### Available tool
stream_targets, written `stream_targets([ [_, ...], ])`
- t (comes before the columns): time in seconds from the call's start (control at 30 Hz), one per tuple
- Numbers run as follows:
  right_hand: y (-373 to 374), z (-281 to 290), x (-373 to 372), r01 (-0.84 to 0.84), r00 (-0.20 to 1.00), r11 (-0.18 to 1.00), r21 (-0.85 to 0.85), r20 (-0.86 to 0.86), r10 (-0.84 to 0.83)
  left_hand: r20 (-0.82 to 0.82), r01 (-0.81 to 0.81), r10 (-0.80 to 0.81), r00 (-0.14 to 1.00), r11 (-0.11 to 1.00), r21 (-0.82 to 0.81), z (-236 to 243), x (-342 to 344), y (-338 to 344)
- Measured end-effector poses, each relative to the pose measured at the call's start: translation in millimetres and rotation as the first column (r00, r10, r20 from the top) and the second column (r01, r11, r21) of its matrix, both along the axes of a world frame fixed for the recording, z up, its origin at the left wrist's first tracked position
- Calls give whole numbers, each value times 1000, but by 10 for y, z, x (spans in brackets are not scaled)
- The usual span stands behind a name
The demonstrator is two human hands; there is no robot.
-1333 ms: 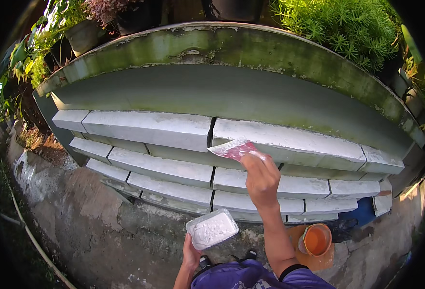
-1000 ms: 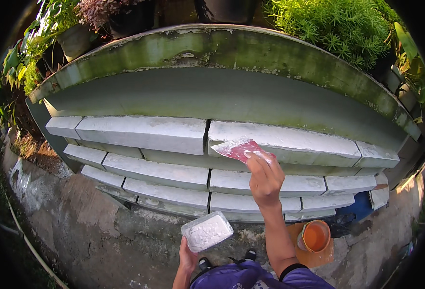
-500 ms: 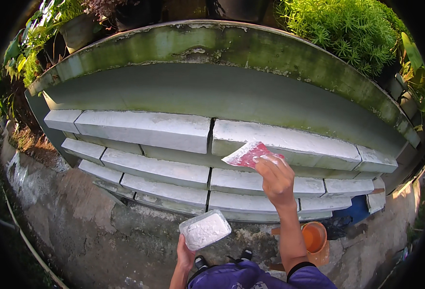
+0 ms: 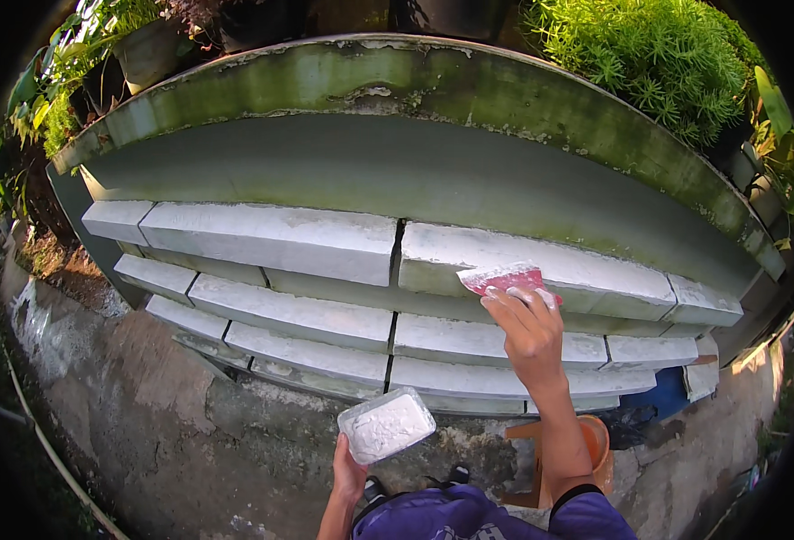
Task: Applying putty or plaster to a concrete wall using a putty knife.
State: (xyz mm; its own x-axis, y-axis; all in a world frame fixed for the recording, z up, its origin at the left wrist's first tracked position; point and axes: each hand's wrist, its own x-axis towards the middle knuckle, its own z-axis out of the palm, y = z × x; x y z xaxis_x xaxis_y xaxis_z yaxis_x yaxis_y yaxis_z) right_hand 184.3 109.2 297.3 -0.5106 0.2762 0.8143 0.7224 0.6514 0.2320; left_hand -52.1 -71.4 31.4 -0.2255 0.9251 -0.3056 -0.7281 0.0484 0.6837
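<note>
My right hand [image 4: 533, 335] is closed round a red putty knife [image 4: 512, 277] with white paste smeared along its broad edge. The blade lies over the front edge of the upper right block [image 4: 586, 261], whose top is coated white; whether it touches cannot be told. Below the steps, my left hand [image 4: 349, 470] grips a clear plastic tub [image 4: 388, 457] by its near left side. White putty [image 4: 388, 423] with a rough surface fills much of the tub. The upper left block [image 4: 271, 236] is pale, with a dark gap between it and the right one.
Stepped rows of pale blocks [image 4: 289, 306] run below a mossy green ledge [image 4: 325, 85]. Potted plants [image 4: 640, 63] stand on top. An orange bucket [image 4: 597, 441] rests on an orange stool [image 4: 524, 450] by my right forearm. Blue material [image 4: 656, 396] lies at the right end.
My right hand has moved to the right along the upper right block with the putty knife, its blade now turned. The tub in my left hand has risen very slightly.
</note>
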Motion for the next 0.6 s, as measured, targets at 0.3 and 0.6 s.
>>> stream_targets([
  [0.3, 196, -81, -109, 96, 995, 995, -4, 19, -96, 81, 9, -10, 997, 1000, 23, 39, -14, 27],
  [0.6, -100, -23, -158, 125, 992, 991, 43, -25, -124, 2, 7, -7, 1000, 999, 39, -62, -97, 15],
])
